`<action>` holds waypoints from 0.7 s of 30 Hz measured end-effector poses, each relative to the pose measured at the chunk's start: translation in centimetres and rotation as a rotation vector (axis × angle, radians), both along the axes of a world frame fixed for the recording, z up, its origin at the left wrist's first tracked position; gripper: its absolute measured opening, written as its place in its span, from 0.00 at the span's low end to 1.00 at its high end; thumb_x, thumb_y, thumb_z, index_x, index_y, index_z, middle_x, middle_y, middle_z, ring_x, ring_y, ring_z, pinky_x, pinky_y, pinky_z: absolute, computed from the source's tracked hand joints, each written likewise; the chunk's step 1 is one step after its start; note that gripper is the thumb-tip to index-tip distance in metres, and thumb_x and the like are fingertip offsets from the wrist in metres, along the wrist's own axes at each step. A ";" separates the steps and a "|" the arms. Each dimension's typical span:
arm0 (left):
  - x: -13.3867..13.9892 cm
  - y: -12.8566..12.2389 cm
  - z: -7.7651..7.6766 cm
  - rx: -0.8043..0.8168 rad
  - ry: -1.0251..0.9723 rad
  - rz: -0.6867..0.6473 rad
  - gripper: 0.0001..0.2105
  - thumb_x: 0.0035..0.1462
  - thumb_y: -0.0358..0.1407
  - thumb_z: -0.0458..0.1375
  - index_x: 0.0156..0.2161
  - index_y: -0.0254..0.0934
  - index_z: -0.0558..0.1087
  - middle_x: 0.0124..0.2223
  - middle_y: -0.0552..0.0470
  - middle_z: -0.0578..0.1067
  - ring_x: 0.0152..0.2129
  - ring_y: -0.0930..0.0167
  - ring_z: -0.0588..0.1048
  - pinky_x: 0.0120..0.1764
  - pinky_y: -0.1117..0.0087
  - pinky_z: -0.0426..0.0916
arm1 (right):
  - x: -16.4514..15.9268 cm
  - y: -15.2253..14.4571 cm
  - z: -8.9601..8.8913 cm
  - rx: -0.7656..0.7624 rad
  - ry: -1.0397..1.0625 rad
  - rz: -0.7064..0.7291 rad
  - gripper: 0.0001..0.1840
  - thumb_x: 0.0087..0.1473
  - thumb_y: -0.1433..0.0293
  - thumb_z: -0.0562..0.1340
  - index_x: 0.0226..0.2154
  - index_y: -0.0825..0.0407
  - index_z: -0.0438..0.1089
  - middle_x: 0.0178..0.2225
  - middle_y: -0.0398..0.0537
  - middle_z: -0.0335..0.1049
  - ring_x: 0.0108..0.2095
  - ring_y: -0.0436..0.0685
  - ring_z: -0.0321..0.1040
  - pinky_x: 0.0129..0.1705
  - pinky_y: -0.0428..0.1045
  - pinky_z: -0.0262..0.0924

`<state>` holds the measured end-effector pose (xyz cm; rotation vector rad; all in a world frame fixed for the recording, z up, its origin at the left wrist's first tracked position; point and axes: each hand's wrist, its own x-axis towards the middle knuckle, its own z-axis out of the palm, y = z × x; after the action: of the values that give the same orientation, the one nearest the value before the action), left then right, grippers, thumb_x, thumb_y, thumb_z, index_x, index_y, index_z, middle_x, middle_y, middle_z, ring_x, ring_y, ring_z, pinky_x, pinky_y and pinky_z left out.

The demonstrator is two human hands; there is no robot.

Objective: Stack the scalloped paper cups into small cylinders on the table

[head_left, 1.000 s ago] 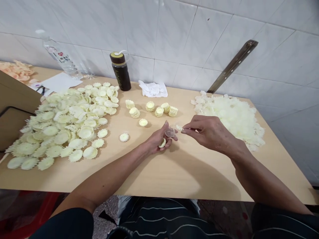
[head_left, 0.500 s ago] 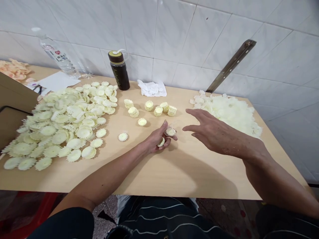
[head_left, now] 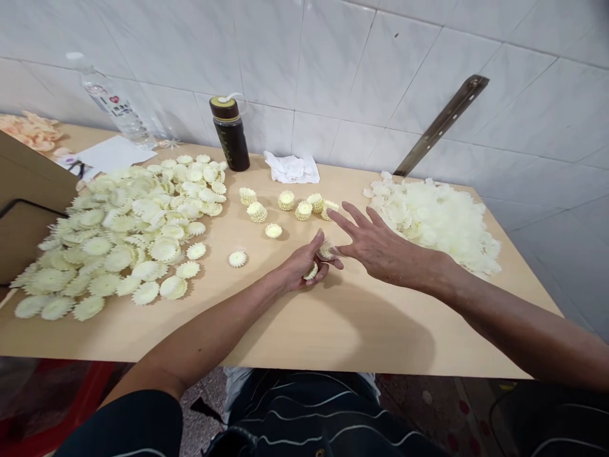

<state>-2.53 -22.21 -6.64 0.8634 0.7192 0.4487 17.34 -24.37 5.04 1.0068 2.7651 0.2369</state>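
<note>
My left hand is closed around a pale yellow scalloped piece low in its fingers. A thin whitish, see-through petal disc sits at its thumb and fingertips. My right hand reaches in from the right with its fingers spread; one of its lower fingertips meets the edge of that disc. Just beyond the hands stand several small stacks of ridged yellow pieces. One low yellow piece and a flat toothed disc lie left of my left hand.
A big heap of toothed yellow discs covers the table's left side. A pile of pale thin petals lies at the right. Along the wall are a dark bottle, a crumpled tissue, a clear plastic bottle and a leaning metal bar.
My right hand has moved left and come up to the disc in my left hand, its fingers still spread. My left hand keeps its hold in nearly the same place.
</note>
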 end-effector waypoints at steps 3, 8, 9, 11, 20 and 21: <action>-0.1 0.1 -0.2 -0.003 -0.004 -0.015 0.46 0.68 0.68 0.35 0.37 0.28 0.80 0.14 0.54 0.63 0.05 0.77 0.52 0.12 0.72 0.45 | -0.5 0.3 0.1 0.000 -0.030 -0.017 0.26 0.54 0.85 0.63 0.50 0.46 0.80 0.79 0.53 0.41 0.76 0.88 0.38 0.64 0.82 0.55; 0.2 0.5 -0.4 -0.056 -0.088 0.111 0.39 0.69 0.67 0.43 0.39 0.30 0.77 0.22 0.50 0.73 0.08 0.78 0.58 0.11 0.74 0.46 | 0.1 0.1 0.8 -0.004 0.049 -0.036 0.29 0.60 0.82 0.61 0.60 0.43 0.76 0.80 0.54 0.37 0.77 0.84 0.38 0.65 0.80 0.57; 0.2 0.6 -0.5 -0.063 -0.116 0.142 0.37 0.68 0.67 0.45 0.41 0.30 0.77 0.26 0.48 0.76 0.09 0.78 0.60 0.11 0.74 0.47 | 0.6 -0.1 1.1 0.005 0.073 -0.049 0.30 0.62 0.79 0.61 0.63 0.42 0.73 0.80 0.55 0.36 0.77 0.83 0.38 0.66 0.79 0.57; 0.3 0.6 -0.8 -0.063 -0.167 0.176 0.34 0.67 0.66 0.49 0.44 0.32 0.76 0.34 0.46 0.80 0.11 0.78 0.63 0.10 0.74 0.47 | 1.7 -0.4 1.7 0.000 0.104 -0.089 0.30 0.66 0.72 0.62 0.68 0.41 0.68 0.80 0.56 0.36 0.77 0.81 0.42 0.67 0.77 0.58; 0.3 0.0 -1.4 0.088 -0.032 0.102 0.42 0.65 0.71 0.42 0.41 0.31 0.79 0.15 0.55 0.65 0.06 0.76 0.56 0.12 0.73 0.47 | 2.9 0.3 0.1 -0.689 0.110 -0.267 0.41 0.69 0.54 0.61 0.78 0.38 0.49 0.55 0.56 0.80 0.48 0.66 0.79 0.47 0.58 0.71; 0.3 -0.1 -1.4 0.099 -0.035 0.108 0.41 0.65 0.71 0.43 0.42 0.32 0.79 0.15 0.55 0.66 0.07 0.76 0.56 0.12 0.74 0.47 | 2.6 0.4 -0.3 -0.746 0.116 -0.296 0.42 0.68 0.55 0.61 0.78 0.39 0.49 0.49 0.54 0.82 0.42 0.64 0.80 0.43 0.55 0.70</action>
<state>-2.18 -22.28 -8.05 0.9098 0.7182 0.5986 19.91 -23.93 4.75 1.1837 2.3944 -0.8470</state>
